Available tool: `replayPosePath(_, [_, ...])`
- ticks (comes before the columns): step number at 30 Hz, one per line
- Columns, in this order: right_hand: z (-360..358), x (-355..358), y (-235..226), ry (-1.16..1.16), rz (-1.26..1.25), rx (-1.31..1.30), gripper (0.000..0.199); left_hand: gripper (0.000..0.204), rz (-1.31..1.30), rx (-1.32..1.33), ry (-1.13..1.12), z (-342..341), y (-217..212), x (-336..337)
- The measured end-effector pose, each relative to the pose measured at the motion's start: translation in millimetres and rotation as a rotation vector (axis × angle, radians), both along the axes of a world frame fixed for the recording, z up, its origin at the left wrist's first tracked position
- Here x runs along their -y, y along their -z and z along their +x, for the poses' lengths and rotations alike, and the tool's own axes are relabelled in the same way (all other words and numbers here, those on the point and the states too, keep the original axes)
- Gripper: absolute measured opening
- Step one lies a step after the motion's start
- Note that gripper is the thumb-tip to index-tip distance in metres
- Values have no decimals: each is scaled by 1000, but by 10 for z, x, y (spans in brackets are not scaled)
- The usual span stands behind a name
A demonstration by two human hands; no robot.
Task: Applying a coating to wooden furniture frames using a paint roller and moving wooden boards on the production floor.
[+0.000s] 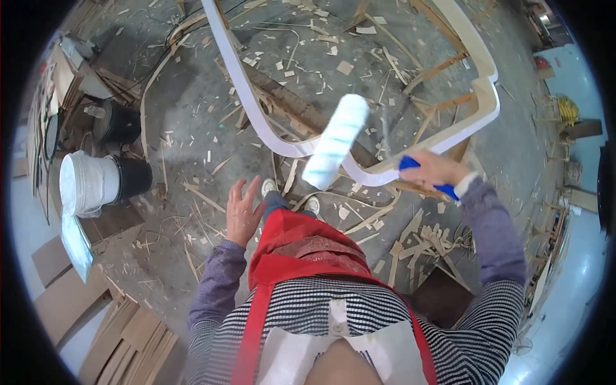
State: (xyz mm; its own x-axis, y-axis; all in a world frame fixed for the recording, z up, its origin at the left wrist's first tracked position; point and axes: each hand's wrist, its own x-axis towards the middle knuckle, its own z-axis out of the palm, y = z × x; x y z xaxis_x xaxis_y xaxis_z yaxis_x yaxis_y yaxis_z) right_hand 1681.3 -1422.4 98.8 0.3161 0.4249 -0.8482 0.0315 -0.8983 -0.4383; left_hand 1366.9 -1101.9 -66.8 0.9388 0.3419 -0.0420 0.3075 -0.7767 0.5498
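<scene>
My right hand is closed around the blue handle of a paint roller. The roller's fluffy white sleeve with pale blue stripes is raised over the near part of a curved wooden frame. That frame has a pale whitish edge and bends in a wavy outline away from me. My left hand hangs with its fingers apart and holds nothing, left of my red apron.
White bucket and black buckets stand at the left. Wood scraps and strips litter the concrete floor. Boards are stacked at lower left. A dark brown panel lies near my right side.
</scene>
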Motion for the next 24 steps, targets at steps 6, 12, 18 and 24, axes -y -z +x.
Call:
replayPosePath(6, [-359,844,-179,219,-68,-130,29,64,49,-17,-126,-395,4,-160])
replayPosePath(12, [-122,104,151,-17,31,-40,32,63,66,-127,-279,-794,137,-108])
replayPosePath(18, [-116,-1039,539,-51,218,-138,27,63,64,-103,-315,-795,116,-114])
replayPosePath(24, [-207,-1414,705,-155,387,25,28,64,68,-73,-279,-683,101,-146])
